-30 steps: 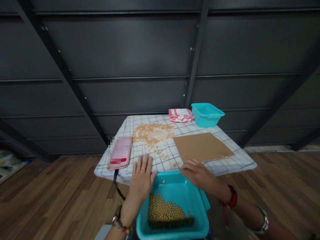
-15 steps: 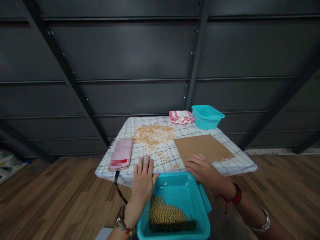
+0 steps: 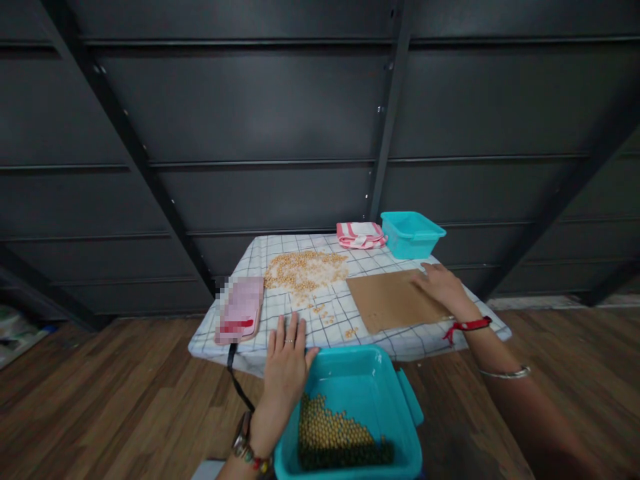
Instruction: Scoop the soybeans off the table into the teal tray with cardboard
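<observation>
My left hand (image 3: 286, 357) lies flat and open at the near edge of the checked tablecloth (image 3: 450, 333), its thumb against the rim of a teal tub (image 3: 403, 393) that holds yellow beans (image 3: 333, 433). My right hand (image 3: 443, 283) rests with fingers spread on the right part of a brown cardboard sheet (image 3: 387, 300) and holds nothing. A heap of loose beans (image 3: 305, 268) is spread over the middle of the cloth, with a few strays (image 3: 325, 313) nearer to me.
A pink phone (image 3: 240, 308) with a black strap lies at the table's left. A folded pink-striped cloth (image 3: 361, 234) and a small teal bin (image 3: 412, 234) stand at the far edge. A dark metal wall is behind; wooden floor surrounds the table.
My right hand has moved from the tub's far rim out to the right onto the cardboard sheet. My left hand has stayed flat at the table's edge.
</observation>
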`<state>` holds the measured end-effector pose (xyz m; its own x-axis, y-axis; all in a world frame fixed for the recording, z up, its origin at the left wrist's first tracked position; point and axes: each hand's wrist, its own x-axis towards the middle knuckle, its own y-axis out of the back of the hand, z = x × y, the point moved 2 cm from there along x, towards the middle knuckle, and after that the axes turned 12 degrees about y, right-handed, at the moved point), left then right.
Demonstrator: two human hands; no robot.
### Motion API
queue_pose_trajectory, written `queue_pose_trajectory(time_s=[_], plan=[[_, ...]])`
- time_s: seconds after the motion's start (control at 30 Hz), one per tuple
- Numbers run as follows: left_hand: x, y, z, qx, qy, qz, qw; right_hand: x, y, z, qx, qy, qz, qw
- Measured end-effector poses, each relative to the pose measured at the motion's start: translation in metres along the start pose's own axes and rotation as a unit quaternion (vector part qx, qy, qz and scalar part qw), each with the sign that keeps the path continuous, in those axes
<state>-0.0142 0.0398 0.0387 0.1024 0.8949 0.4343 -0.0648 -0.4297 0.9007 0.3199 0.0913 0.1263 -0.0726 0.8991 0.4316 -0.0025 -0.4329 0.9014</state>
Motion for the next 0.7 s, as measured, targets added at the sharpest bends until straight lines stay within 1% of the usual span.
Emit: queue_pose_trajectory(time_s=[0.07, 0.1, 0.13, 0.17, 0.2, 0.23, 0.3, 0.37, 0.47, 0.53, 0.7], plan=[[0.000, 0.002, 0.002, 0.002, 0.002, -0.010, 1.000, -0.012, 0.007, -0.022, 0.023, 0.046, 0.005, 0.999], [0.000, 0.003, 0.003, 0.002, 0.002, -0.015, 1.000, -0.021, 0.010, -0.037, 0.050, 0.090, 0.002, 0.995], [0.000, 0.004, 0.003, 0.003, 0.003, -0.017, 1.000, -0.031, 0.011, -0.055, 0.112, 0.182, -0.009, 0.977], [0.001, 0.004, 0.004, 0.003, 0.002, -0.017, 1.000, -0.042, 0.013, -0.073, 0.162, 0.264, -0.021, 0.951], [0.001, 0.005, 0.005, 0.002, 0.003, -0.015, 1.000, -0.053, 0.013, -0.089, 0.185, 0.323, -0.028, 0.928], [0.001, 0.005, 0.005, 0.001, 0.004, -0.011, 1.000, -0.062, 0.012, -0.103, 0.182, 0.355, -0.027, 0.917], [0.000, 0.004, 0.004, -0.004, 0.007, -0.005, 1.000, -0.074, 0.007, -0.121, 0.137, 0.370, -0.004, 0.919], [0.000, 0.003, 0.002, -0.008, -0.001, -0.006, 1.000, -0.080, 0.000, -0.129, 0.109, 0.373, 0.005, 0.922], [-0.001, 0.002, 0.000, -0.003, -0.020, -0.013, 1.000, -0.084, -0.008, -0.128, 0.096, 0.360, 0.027, 0.928], [-0.001, 0.002, 0.000, 0.005, -0.022, -0.012, 1.000, -0.086, -0.010, -0.125, 0.094, 0.347, 0.035, 0.932], [-0.001, 0.000, 0.000, 0.022, -0.018, 0.024, 0.999, -0.088, -0.010, -0.123, 0.096, 0.331, 0.009, 0.939]])
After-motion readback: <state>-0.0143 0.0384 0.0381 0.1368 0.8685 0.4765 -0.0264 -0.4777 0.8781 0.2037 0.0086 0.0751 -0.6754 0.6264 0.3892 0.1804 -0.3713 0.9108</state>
